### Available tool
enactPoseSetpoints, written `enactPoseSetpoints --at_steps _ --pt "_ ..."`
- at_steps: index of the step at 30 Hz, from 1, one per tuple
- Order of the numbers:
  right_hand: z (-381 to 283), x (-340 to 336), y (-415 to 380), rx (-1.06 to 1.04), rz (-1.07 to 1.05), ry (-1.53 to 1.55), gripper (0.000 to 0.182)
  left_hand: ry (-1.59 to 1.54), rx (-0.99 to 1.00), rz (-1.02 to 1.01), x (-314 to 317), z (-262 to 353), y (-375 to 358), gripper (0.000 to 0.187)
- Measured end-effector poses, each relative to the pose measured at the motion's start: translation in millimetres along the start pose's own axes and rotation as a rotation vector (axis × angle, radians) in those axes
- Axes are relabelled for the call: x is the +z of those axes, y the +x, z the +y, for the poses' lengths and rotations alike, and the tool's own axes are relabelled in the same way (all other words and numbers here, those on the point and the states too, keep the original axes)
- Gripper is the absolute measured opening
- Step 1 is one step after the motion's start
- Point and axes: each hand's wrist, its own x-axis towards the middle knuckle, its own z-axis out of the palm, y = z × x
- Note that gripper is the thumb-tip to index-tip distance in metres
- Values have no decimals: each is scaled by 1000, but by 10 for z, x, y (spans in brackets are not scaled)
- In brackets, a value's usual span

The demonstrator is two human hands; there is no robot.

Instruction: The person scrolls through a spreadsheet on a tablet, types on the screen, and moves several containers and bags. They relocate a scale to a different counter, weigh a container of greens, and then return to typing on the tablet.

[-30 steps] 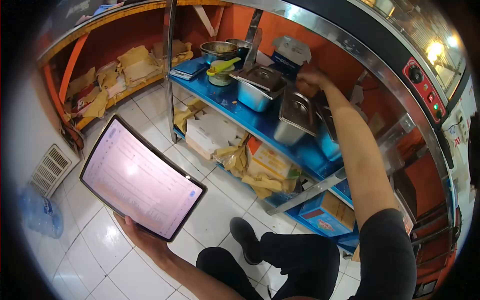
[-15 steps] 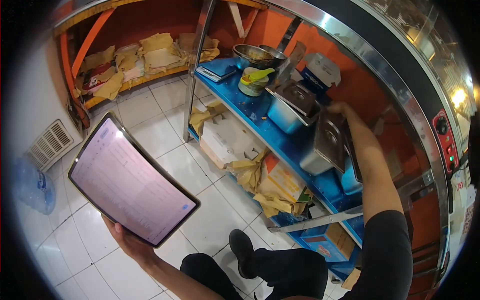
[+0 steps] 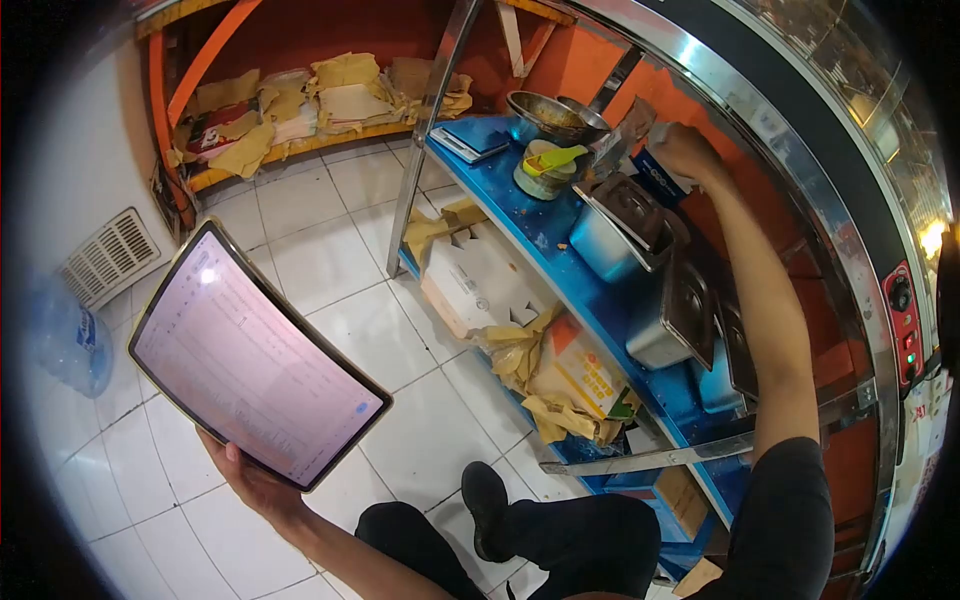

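Observation:
My left hand is closed on the lower edge of a tablet with a lit white page on its screen. On the upper blue shelf, my right hand is at a blue-and-white box at the back and covers much of its top; its fingers are mostly hidden. In front of that arm stand steel food pans, one with a dark lid tilted on it and another with a lid beside it. A tub with a yellow-green scoop stands further left.
Steel bowls and a flat scale are on the shelf's far end. Cartons with brown paper fill the lower shelf. A metal leg and a crossbar frame the rack. A water bottle stands at left.
My right hand has moved from behind the lidded pans to the blue-and-white box at the back. The view has shifted slightly; my left hand still holds the tablet.

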Motion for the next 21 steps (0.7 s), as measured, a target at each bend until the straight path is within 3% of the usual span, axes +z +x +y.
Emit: enactPoseSetpoints --at_steps 1,3,5,6,8,15,21 --pt "-177 -5 -9 -125 -2 -16 30 -4 -1 4 3 13 -9 78" --pt "-617 6 62 -328 -209 -205 34 26 -6 9 18 44 -34 80" --pt "-853 217 204 -387 -409 272 60 30 -10 6 49 91 -59 81" --pt "-925 300 269 -389 -405 277 60 38 -10 5 45 118 -60 82" --pt "-1075 460 424 -539 -436 -1 92 28 20 -25 -32 123 -59 77" --pt "-889 837 796 -438 -674 134 105 51 17 63 -258 237 -55 78" --pt "-958 726 665 -276 -685 193 97 -10 14 74 -384 256 -5 80"
